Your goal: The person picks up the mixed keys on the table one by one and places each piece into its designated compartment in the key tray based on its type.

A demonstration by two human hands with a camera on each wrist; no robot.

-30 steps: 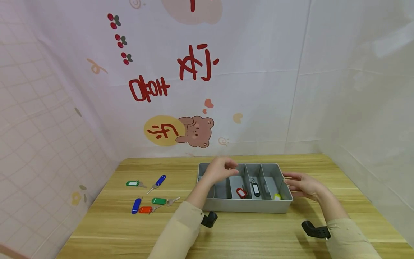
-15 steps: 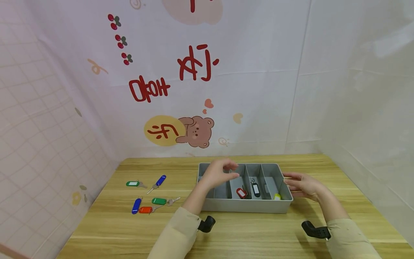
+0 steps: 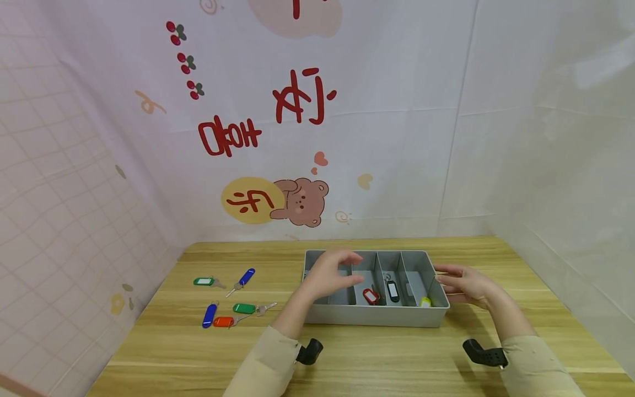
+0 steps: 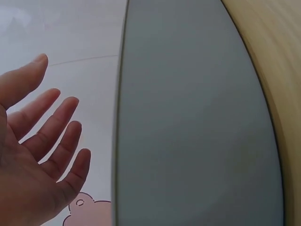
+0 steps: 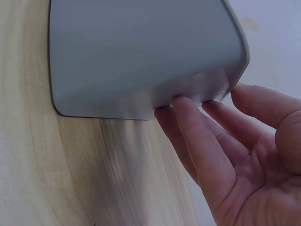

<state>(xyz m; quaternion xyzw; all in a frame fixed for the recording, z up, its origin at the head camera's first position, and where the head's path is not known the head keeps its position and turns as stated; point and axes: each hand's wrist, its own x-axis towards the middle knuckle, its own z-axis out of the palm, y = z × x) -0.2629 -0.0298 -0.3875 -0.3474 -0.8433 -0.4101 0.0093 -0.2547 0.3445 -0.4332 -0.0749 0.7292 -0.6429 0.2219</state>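
A grey divided box [image 3: 372, 316] stands on the wooden table. My left hand [image 3: 328, 275] hovers over its left part, thumb and fingers apart, holding nothing; the left wrist view confirms the bare palm [image 4: 35, 174]. At the box's right end, my right hand [image 3: 468, 285] touches the outer wall with its fingertips, the thumb by the rim, as the right wrist view shows. Inside lie a red key tag [image 3: 370, 296], a black key tag [image 3: 393, 290] and a yellow key tag [image 3: 425, 301], each in its own compartment. My left hand partly hides the left compartments.
Left of the box lie tagged keys: a green tag [image 3: 203, 281], a blue tag [image 3: 246, 277], another blue tag [image 3: 209, 316], another green tag [image 3: 243, 309] and an orange tag [image 3: 223, 321]. A printed white cloth [image 3: 397, 138] hangs behind the table.
My left hand has drawn a little left and towards me, its thumb and fingers spreading wider. The right hand, the box and the keys have stayed put.
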